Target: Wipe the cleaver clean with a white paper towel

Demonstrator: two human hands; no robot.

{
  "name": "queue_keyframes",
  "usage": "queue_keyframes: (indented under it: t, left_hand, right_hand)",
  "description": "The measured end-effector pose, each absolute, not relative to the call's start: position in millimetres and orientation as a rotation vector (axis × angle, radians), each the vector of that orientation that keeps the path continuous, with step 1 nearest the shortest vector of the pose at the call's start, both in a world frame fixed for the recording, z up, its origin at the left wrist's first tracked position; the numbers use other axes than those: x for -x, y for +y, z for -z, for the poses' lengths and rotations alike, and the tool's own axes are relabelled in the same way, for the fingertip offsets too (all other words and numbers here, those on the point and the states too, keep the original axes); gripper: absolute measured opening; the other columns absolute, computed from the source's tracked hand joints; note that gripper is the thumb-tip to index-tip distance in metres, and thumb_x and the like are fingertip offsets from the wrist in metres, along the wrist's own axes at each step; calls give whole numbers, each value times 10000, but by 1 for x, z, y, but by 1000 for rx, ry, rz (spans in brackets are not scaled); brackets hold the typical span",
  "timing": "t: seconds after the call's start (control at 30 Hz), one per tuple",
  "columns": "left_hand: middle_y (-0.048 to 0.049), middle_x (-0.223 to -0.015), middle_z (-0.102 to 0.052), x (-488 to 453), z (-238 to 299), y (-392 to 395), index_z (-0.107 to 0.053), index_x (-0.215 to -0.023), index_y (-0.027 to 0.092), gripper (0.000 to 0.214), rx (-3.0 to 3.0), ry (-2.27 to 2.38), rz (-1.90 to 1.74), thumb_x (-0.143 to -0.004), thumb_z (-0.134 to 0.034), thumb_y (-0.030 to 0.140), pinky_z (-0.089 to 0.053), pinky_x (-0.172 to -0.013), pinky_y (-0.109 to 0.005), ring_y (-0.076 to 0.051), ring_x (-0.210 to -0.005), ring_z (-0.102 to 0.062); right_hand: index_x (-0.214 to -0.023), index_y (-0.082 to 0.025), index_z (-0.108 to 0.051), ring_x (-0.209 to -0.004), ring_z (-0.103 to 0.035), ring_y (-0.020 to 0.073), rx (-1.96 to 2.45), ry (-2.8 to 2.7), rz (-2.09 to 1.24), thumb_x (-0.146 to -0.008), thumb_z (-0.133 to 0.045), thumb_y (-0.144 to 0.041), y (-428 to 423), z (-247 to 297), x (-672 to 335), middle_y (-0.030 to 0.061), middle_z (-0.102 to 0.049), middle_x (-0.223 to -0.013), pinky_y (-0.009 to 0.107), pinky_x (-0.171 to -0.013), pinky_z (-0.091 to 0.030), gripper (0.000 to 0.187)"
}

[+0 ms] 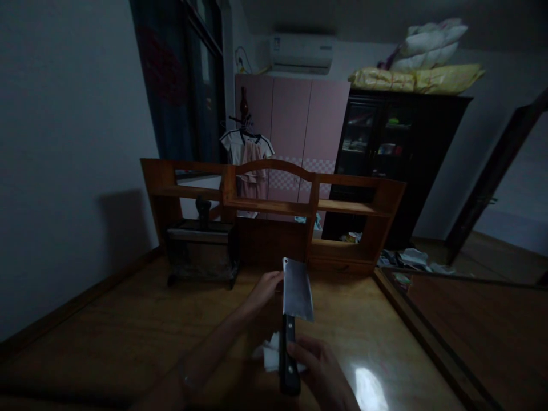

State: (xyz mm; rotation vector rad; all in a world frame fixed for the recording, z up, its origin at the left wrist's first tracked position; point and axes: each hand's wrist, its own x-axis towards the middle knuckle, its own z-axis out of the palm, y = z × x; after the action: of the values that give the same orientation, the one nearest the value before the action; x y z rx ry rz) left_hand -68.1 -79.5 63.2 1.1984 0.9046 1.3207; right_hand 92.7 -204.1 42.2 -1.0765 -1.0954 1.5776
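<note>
A cleaver (298, 290) with a broad grey blade and a black riveted handle is held up over the wooden table, blade pointing away from me. My right hand (321, 361) is closed on the handle, thumb lying across it. Against the blade's left edge, near its far end, my left hand (269, 283) grips it; some of those fingers are hidden behind the metal. Crumpled white tissue (271, 355) lies on the tabletop (342, 311) below the handle, partly covered by it.
At the table's back stands a wooden shelf unit (274, 208). A dark metal box-like device (201, 251) with a knob on top sits before its left side. A raised wooden edge (422, 337) runs along the right. Behind are a pink wardrobe (291, 114) and a dark cabinet (432, 148).
</note>
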Motion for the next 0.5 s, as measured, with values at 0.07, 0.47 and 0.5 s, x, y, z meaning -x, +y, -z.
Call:
queue_keyframes:
  t: [0.07,0.47,0.5]
  left_hand:
    - [-102,-1135,-678,73,-63,-98,-704,-1087,189,245,-1474,956,-1416,-871,-635,282,-475,-938,-364,-272,-1088,-620]
    - [-102,-1362,-596,84,-56,-153,-424,-1473,284,512,-2832,596,-1205,-977,-503,189,-388,-1133,-445,-264,-1299,-529]
    - [-104,-1350,-606,83,-57,-151,-441,-1458,282,496,-2812,608,-1280,-974,-512,200,-405,-1123,-439,-263,-1286,-542]
  right_hand:
    - [-850,-137,-731,-883,-685,286,1109,-1088,-1567,-599,-815,-570,-203,-45,-100,117,-724,-901,344,-714,-543,507]
    - [-707,-153,-750,-774,-663,253,1190,-1282,-1387,-604,-802,-600,-203,-87,-100,70,-699,-719,303,-640,-528,461]
    - [-730,-148,-759,-800,-666,260,1193,-1254,-1375,-617,-788,-616,-203,-89,-97,79,-711,-747,303,-648,-535,483]
